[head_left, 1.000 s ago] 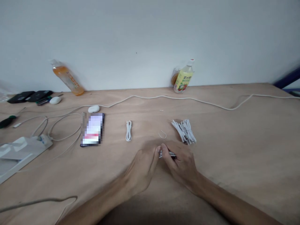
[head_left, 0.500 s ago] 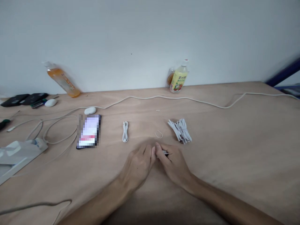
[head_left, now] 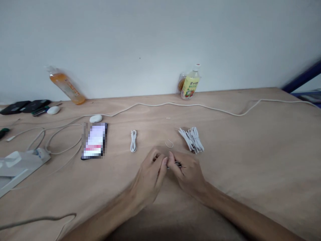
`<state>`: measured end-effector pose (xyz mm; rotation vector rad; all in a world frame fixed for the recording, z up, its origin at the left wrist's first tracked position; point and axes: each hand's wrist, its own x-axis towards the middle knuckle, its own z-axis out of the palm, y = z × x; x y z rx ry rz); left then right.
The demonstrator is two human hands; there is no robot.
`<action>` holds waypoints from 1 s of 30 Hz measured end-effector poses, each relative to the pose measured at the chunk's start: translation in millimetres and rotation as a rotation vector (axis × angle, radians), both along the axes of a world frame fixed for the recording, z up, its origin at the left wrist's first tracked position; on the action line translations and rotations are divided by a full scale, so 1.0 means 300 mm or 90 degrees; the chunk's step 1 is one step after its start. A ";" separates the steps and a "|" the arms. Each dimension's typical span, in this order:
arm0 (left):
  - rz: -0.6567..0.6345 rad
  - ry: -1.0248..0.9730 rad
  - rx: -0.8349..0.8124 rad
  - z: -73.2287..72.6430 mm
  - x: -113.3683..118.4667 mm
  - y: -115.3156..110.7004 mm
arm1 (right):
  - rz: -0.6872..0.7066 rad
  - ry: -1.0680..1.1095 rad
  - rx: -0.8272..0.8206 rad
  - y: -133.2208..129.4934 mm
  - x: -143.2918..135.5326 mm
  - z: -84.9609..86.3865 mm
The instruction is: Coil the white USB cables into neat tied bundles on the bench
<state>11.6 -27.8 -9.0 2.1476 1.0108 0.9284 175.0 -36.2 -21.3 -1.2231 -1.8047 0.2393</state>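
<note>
My left hand [head_left: 151,174] and my right hand [head_left: 188,170] meet at the fingertips above the table. Fingers of both hands are closed on a small item, mostly hidden; a pale and dark bit of it shows inside my right hand. Just beyond them lies a thin white loop of tie or wire [head_left: 169,144]. A bundle of several white cables [head_left: 192,140] rests to the right of the loop, and one coiled white cable [head_left: 133,141] lies to its left. Farther back is a tiny white strip [head_left: 168,118].
A phone [head_left: 94,140], a white case [head_left: 95,118] and loose cable are on the left, with a white tray [head_left: 25,174] nearer. An orange bottle [head_left: 66,86] and a yellow bottle [head_left: 191,83] stand by the wall. A long white cable [head_left: 170,103] crosses the back.
My left hand's fingers have curled and lifted a little, and a small gap now shows between my two thumbs. The things on the table have kept their places.
</note>
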 end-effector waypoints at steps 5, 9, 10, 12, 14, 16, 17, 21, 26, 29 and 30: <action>-0.008 0.009 0.028 0.005 -0.008 0.000 | -0.005 0.005 0.029 0.004 0.006 0.003; -0.058 -0.017 -0.102 0.001 -0.007 -0.002 | 0.004 -0.005 0.047 0.002 0.009 -0.003; -0.068 -0.028 -0.135 0.001 -0.006 -0.001 | 0.005 -0.010 0.050 0.002 0.010 -0.004; -0.071 -0.045 -0.186 0.000 -0.006 0.003 | 0.000 -0.026 0.059 0.006 0.011 -0.006; -0.059 -0.055 -0.222 0.001 -0.007 0.007 | -0.002 -0.046 0.077 0.011 0.014 -0.007; -0.052 -0.071 -0.264 0.000 -0.008 0.012 | 0.013 -0.060 0.100 0.017 0.018 -0.008; -0.054 -0.081 -0.289 0.000 -0.009 0.015 | 0.026 -0.065 0.112 0.021 0.021 -0.009; -0.103 -0.129 -0.428 -0.001 -0.011 0.023 | 0.049 -0.085 0.127 0.033 0.032 -0.015; -0.099 -0.185 -0.594 -0.009 -0.010 0.018 | 0.052 -0.115 0.100 0.047 0.040 -0.015; -0.060 -0.164 -0.595 -0.021 -0.011 0.017 | 0.073 -0.150 0.113 0.053 0.047 -0.005; -0.052 -0.155 -0.583 -0.026 -0.012 0.019 | 0.083 -0.167 0.120 0.054 0.050 -0.001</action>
